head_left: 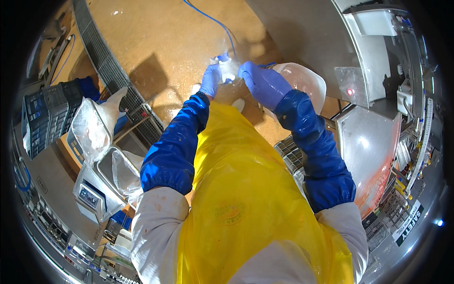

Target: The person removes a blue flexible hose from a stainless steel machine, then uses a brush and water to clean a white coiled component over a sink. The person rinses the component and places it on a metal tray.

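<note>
My left hand [211,80], in a thin blue glove, grips the edge of a small white and blue object [227,68]. Glare and a pale haze, like spray, blur its shape, so I cannot tell exactly what it is. Just right of it is my right hand [266,83], gloved too, with its fingers curled; whether something is inside them is hidden. A thin blue hose [221,25] runs down from the top and passes behind the object. Blue protective sleeves [170,156] cover both forearms, and a yellow apron [241,170] hangs over my front.
Wet tan floor [149,32] with a metal drain grate [103,53] lies ahead. Beyond my right hand stands a whitish plastic tub [305,80]. Stacked dark crates [53,110] and a bag-lined metal frame [106,170] stand left. A steel tray [365,149] is at right.
</note>
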The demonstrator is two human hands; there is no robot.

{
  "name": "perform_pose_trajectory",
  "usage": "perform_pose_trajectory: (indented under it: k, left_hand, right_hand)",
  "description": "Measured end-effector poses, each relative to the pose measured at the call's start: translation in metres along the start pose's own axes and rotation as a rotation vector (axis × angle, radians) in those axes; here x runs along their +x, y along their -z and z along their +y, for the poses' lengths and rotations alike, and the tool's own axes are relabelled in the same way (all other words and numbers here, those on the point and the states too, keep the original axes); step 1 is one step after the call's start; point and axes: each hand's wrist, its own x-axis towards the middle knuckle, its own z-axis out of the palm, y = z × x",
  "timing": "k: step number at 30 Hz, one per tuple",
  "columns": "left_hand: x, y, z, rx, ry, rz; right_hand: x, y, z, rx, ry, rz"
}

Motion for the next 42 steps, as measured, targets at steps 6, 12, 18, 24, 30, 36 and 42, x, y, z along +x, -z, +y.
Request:
perform_pose_trajectory:
  k: [6, 12, 18, 24, 30, 36, 42]
  left_hand:
    - [0.005, 0.01, -0.008, 0.105, 0.018, -0.056]
    - [0.004, 0.029, -0.008, 0.312, -0.045, -0.02]
    - [0.027, 0.06, -0.02, 0.129, 0.041, 0.025]
    - [0.031, 0.051, -0.014, -0.014, -0.008, -0.064]
    - [0.008, 0.023, 0.009, -0.33, 0.212, -0.306]
    - [0.021, 0.011, 0.003, -0.056, 0.109, 0.082]
    - [0.012, 0.024, 0.009, 0.714, -0.184, -0.505]
  right_hand:
    - [0.029, 0.025, 0.004, 0.013, -0.095, -0.08]
    - [0.038, 0.029, 0.014, 0.101, -0.013, -0.122]
    - [0.021, 0.018, 0.014, 0.084, 0.127, -0.176]
    - [0.001, 0.012, -0.011, 0.143, 0.047, -0.115]
    - [-0.01, -0.004, -0.017, 0.231, 0.021, -0.167]
    - [-0.02, 0.006, -0.038, 0.272, -0.029, -0.183]
    - [-0.002, -0.019, -0.002, 0.132, 0.259, 0.009]
